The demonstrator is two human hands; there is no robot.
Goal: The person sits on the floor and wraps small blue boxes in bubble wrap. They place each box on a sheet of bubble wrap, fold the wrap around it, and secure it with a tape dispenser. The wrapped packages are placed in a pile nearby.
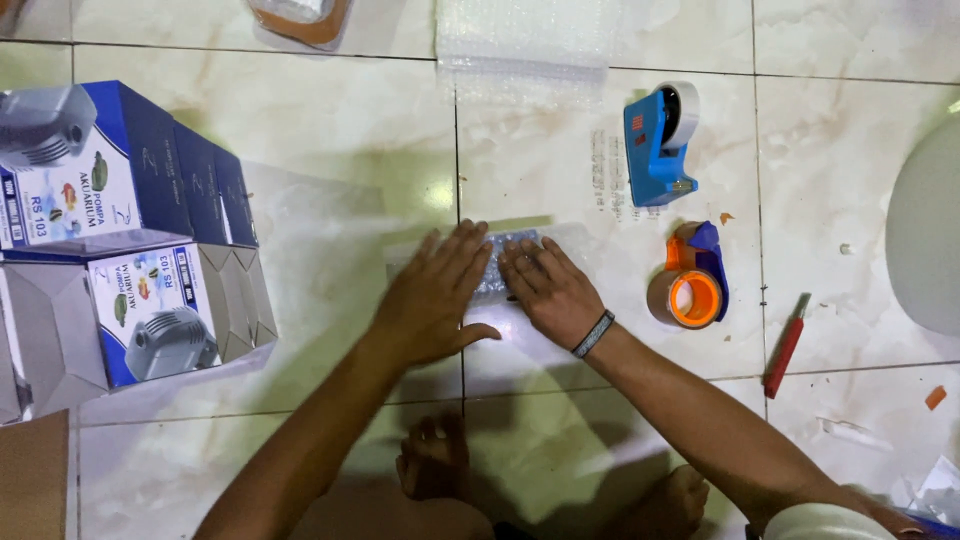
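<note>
Under both hands [490,290], half-hidden bubble-wrapped parcel [510,262]

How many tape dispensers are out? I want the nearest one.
2: a blue tape dispenser on the tiled floor above the right hand, and an orange-and-blue one just right of that hand.

Floor of large glossy cream marble-look ceramic tiles [330,110] with thin dark grout lines, greenish veining, and a bright overhead-light glare spot [437,195] near the middle. A curved pale grey object [925,230] cuts in at the right edge, kind unclear. Brown cardboard flap [32,475] sits at lower left corner; dim shadow pools along the bottom.
</note>
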